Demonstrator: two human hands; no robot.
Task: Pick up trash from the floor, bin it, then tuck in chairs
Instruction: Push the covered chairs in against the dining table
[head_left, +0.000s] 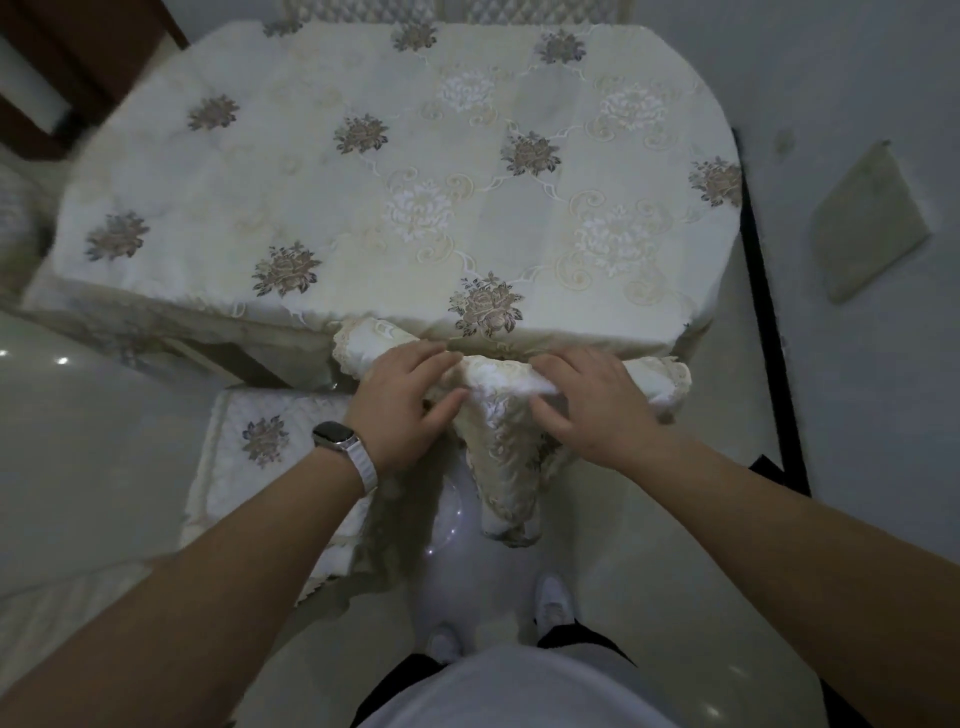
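Cream lace-covered chair (511, 452): my left hand (410, 405) and right hand (592, 400) curl over its top, I'd say to shove it under the flower-clothed table (311, 182).

It is dim and grey around me. Small light spots glare on the glossy floor (78, 415); the edges of the view bend and blur.

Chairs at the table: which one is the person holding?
The near cream lace-covered chair: left hand and right hand hold its top; far quilted chairs stand untouched.
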